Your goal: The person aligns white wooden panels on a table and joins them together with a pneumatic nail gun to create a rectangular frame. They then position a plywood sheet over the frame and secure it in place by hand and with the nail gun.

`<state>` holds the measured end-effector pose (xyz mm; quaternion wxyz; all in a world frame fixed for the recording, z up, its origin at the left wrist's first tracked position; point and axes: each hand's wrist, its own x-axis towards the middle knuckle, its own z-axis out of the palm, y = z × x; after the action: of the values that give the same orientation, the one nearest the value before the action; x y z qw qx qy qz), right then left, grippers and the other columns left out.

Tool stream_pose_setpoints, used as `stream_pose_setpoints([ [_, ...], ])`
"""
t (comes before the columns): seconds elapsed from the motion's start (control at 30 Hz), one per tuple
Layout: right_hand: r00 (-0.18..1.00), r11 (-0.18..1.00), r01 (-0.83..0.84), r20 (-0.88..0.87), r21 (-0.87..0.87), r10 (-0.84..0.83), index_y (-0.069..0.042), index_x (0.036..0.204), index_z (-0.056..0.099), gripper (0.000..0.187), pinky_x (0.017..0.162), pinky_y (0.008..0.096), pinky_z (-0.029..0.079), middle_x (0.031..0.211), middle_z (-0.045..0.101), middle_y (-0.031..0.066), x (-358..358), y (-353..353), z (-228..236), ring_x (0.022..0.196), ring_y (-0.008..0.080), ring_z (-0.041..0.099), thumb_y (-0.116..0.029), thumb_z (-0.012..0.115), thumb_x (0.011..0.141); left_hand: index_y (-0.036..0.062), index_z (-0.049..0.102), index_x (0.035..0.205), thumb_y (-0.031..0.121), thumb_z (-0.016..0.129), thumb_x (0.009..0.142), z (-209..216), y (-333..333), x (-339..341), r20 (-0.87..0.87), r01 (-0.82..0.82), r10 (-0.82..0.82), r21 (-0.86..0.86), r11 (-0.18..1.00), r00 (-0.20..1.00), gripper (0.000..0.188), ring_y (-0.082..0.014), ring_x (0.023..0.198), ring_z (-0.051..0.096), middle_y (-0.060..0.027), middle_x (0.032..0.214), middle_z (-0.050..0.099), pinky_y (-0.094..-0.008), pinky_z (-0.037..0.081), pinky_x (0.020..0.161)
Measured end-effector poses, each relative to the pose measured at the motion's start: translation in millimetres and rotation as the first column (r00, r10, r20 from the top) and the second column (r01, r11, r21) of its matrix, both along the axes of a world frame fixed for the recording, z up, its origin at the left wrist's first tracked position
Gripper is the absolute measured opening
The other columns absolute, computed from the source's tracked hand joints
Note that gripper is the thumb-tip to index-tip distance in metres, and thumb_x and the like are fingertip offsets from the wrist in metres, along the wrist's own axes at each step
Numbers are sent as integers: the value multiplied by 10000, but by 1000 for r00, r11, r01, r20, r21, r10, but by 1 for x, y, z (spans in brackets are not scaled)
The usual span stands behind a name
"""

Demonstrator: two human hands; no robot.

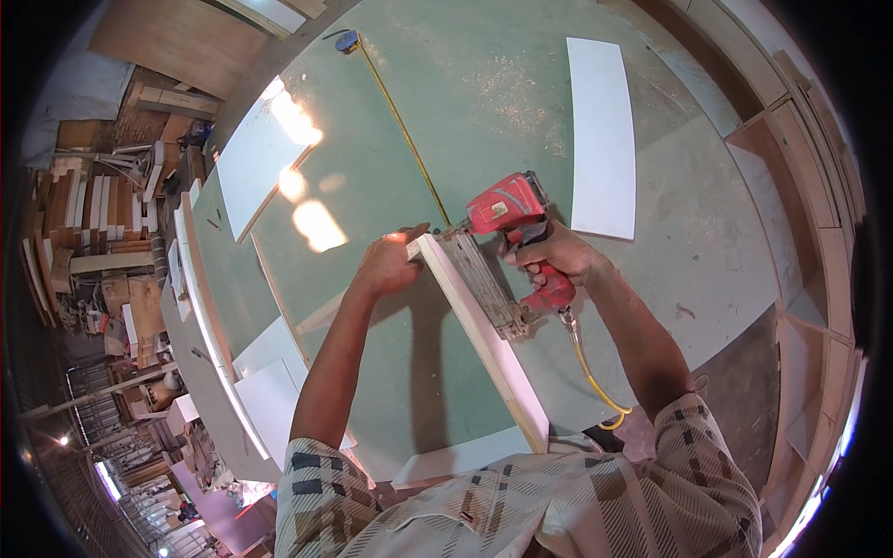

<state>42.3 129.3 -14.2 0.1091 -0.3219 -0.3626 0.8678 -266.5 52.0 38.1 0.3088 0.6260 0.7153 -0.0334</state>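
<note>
White glare patches the green surface [446, 56], while fisheye edges darken and bend.

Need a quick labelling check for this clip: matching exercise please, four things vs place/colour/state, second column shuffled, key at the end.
Column 1
1. pneumatic nail gun
2. air hose
3. tape measure
4. left hand

Column 2
A. at the far end of the narrow board
B. blue case, yellow blade drawn out over the green tabletop
C. mostly red, held in the right hand
D. yellow, leading from the tool's handle

Pairs: 1-C, 2-D, 3-B, 4-A
</note>
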Motion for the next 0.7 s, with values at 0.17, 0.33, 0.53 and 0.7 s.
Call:
stream_pose_setpoints([
  [0.17,1000,999,-4,-20,-45,3,-70,1026,692,198,474,252,490,686,593,-34,-1,1,0,502,52,526,-106,798,862,190,584,1485,109,663,799,1,0,-1,-8,17,-17,0,1000,1000,695,-360,1253,639,-162,1395,654,-433,514,1078],
  [0.33,1000,999,-3,-6,-48,2,-64,1016,689,192,477,252,488,675,575,-36,-3,2,7,508,50,521,-94,792,857,195,586,1485,105,655,791,3,1,2,-16,-3,3,-13,1000,1000,704,-356,1244,646,-160,1385,661,-437,515,1077],
  [0.53,1000,999,6,-10,-39,-6,-61,1005,683,190,487,275,494,648,554,-33,-2,3,0,511,76,532,-72,788,847,200,587,1486,122,669,778,-4,1,-2,-3,-2,2,26,1000,1000,717,-361,1239,648,-171,1375,665,-437,517,1076],
  [0.7,998,998,55,21,30,-56,-66,1012,655,225,485,282,486,659,571,-17,22,-14,14,508,97,547,-51,791,834,129,531,1512,168,750,799,1,-3,3,-127,35,-22,101,994,992,746,-353,1271,628,-165,1428,624,-437,503,1082],
])
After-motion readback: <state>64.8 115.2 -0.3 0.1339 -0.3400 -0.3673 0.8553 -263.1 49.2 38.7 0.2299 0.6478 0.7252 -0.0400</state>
